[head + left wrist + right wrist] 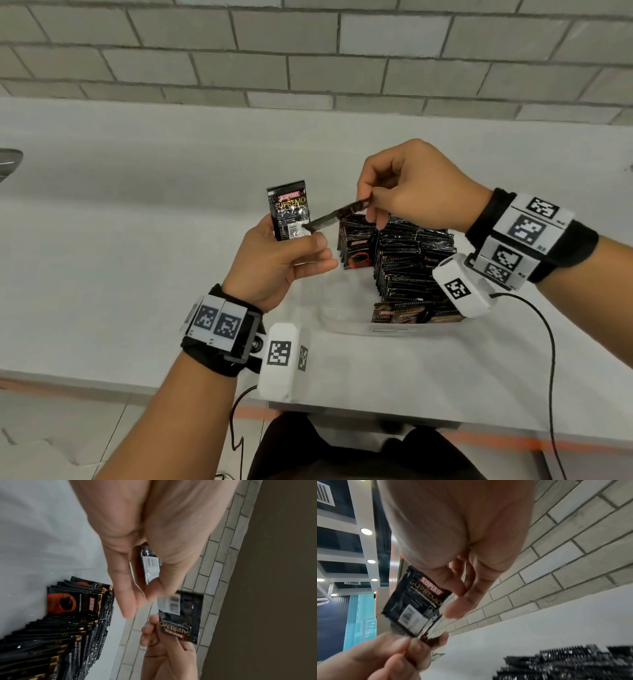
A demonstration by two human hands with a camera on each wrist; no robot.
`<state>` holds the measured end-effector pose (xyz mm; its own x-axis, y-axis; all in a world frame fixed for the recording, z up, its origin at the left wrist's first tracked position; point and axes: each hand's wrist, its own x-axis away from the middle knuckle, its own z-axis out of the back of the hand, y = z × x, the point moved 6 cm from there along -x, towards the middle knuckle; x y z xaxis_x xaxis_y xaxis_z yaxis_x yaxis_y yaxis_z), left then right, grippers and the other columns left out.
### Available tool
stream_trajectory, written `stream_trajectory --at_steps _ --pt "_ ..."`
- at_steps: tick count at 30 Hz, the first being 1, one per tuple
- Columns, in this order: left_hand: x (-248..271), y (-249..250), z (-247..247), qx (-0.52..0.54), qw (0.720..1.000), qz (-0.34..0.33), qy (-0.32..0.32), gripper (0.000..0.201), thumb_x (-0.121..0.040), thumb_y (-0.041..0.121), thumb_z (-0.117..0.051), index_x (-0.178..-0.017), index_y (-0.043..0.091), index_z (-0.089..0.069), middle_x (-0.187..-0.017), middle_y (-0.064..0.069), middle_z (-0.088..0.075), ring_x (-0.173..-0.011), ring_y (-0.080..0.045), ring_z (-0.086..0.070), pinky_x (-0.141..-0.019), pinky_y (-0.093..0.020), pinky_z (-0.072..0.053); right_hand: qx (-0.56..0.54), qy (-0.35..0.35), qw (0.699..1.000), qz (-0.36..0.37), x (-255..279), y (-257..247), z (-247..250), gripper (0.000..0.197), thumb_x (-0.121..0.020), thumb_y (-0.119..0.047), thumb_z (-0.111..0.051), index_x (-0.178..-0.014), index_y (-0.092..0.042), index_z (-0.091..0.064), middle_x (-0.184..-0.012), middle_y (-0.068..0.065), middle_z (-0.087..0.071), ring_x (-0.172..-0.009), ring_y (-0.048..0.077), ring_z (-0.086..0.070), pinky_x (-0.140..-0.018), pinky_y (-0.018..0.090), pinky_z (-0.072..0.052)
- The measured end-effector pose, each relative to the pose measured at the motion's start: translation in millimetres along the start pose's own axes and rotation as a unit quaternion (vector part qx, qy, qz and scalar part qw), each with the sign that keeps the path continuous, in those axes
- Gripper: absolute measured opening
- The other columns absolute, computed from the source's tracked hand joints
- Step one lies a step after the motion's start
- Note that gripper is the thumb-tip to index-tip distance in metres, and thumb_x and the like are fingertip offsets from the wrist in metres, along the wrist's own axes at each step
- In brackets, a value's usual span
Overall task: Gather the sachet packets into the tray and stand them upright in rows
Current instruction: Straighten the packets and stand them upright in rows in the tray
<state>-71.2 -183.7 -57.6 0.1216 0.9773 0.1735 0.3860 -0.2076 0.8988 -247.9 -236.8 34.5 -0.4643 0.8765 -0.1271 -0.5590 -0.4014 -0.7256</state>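
The right hand (407, 185) pinches a thin black foil sachet (337, 216) by one end, held nearly edge-on to the head camera, its long axis slanting down toward the left hand (284, 263). That left hand grips a second black sachet (289, 214) by its lower part, upright, printed face showing. The two packets touch or nearly touch at the left thumb; I cannot tell which.

Directly below the right hand, close under its fingers, sits the clear plastic tray (346, 325) on the white worktop (137, 240), already packed with rows of upright black sachets (411, 260). The right hand is nearer the rows, so its packet should probably go in first, turned upright.

The packets read "KOPIKO" in a red banner and "SUPREMO" in gold, with a white barcode panel.
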Motion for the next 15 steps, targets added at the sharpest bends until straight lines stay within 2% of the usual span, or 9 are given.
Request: stream_trajectory --at_steps 3,5,7,9,11,12,14,15 --pt "-0.1 -0.9 -11.4 0.019 0.999 0.033 -0.021 0.024 -0.092 -0.014 -0.052 -0.111 0.001 -0.058 -0.079 -0.012 -0.067 -0.069 -0.032 -0.072 -0.066 -0.040 -0.062 0.012 0.005 0.999 0.039 3.4 -6.7 -9.7 0.020 -0.084 0.005 -0.057 -0.079 -0.010 -0.071 -0.066 0.007 -0.071 -0.052 0.020 -0.067 -0.057 0.025 -0.056" --pt "0.1 -2.3 -16.1 0.061 0.996 0.062 -0.036 0.035 -0.092 -0.012 -0.034 -0.113 -0.003 -0.060 -0.083 -0.018 -0.070 -0.071 -0.037 -0.073 -0.064 -0.040 -0.062 0.019 0.003 0.997 0.071 2.5 -11.9 -12.9 0.020 -0.084 0.006 -0.058 -0.080 -0.010 -0.071 -0.076 0.007 -0.069 -0.058 0.022 -0.068 -0.056 0.026 -0.056" --pt "0.9 -2.2 -15.5 0.112 0.989 0.086 -0.047 0.047 -0.085 -0.005 -0.025 -0.118 -0.005 -0.059 -0.089 -0.024 -0.071 -0.070 -0.040 -0.072 -0.063 -0.040 -0.063 0.030 0.007 0.996 0.088 0.3 -13.9 -9.9 0.020 -0.083 0.007 -0.059 -0.082 -0.008 -0.072 -0.082 0.006 -0.068 -0.062 0.016 -0.067 -0.057 0.024 -0.055" --pt "0.7 0.6 -9.4 0.149 0.983 0.096 -0.047 0.050 -0.079 0.008 -0.033 -0.123 -0.002 -0.056 -0.099 -0.028 -0.069 -0.069 -0.041 -0.069 -0.062 -0.040 -0.062 0.050 0.006 0.994 0.101 0.7 -15.1 -5.1 0.021 -0.083 0.007 -0.061 -0.081 -0.010 -0.073 -0.083 0.004 -0.068 -0.063 0.012 -0.063 -0.060 0.021 -0.050" --pt "-0.8 4.9 -4.8 0.149 0.983 0.093 -0.043 0.049 -0.081 0.023 -0.046 -0.125 0.004 -0.054 -0.104 -0.028 -0.067 -0.068 -0.038 -0.067 -0.061 -0.037 -0.061 0.086 -0.003 0.990 0.114 3.4 -15.5 -4.3 0.023 -0.082 0.004 -0.062 -0.080 -0.015 -0.074 -0.082 0.000 -0.068 -0.068 0.015 -0.062 -0.063 0.024 -0.050" --pt "-2.1 5.9 -3.2 0.132 0.987 0.084 -0.039 0.047 -0.083 0.025 -0.055 -0.126 0.007 -0.053 -0.102 -0.026 -0.067 -0.067 -0.035 -0.067 -0.060 -0.035 -0.060 0.094 -0.007 0.989 0.114 4.9 -14.9 -4.7 0.024 -0.082 0.004 -0.062 -0.080 -0.016 -0.074 -0.082 -0.001 -0.068 -0.070 0.017 -0.062 -0.064 0.027 -0.051" --pt "-2.6 6.8 -4.1 0.077 0.995 0.052 -0.036 0.046 -0.084 0.007 -0.068 -0.128 0.007 -0.052 -0.094 -0.018 -0.069 -0.067 -0.026 -0.070 -0.059 -0.030 -0.058 0.081 -0.008 0.991 0.104 6.9 -13.0 -4.7 0.025 -0.084 0.004 -0.061 -0.081 -0.017 -0.074 -0.083 0.000 -0.069 -0.070 0.018 -0.064 -0.065 0.030 -0.053" --pt "-2.2 7.0 -6.5 0.053 0.997 0.033 -0.043 0.049 -0.083 -0.004 -0.067 -0.129 0.007 -0.051 -0.091 -0.014 -0.070 -0.070 -0.023 -0.072 -0.061 -0.029 -0.058 0.072 -0.006 0.993 0.092 6.9 -11.6 -5.0 0.026 -0.086 0.003 -0.059 -0.083 -0.018 -0.074 -0.083 0.001 -0.070 -0.069 0.018 -0.065 -0.065 0.030 -0.055"
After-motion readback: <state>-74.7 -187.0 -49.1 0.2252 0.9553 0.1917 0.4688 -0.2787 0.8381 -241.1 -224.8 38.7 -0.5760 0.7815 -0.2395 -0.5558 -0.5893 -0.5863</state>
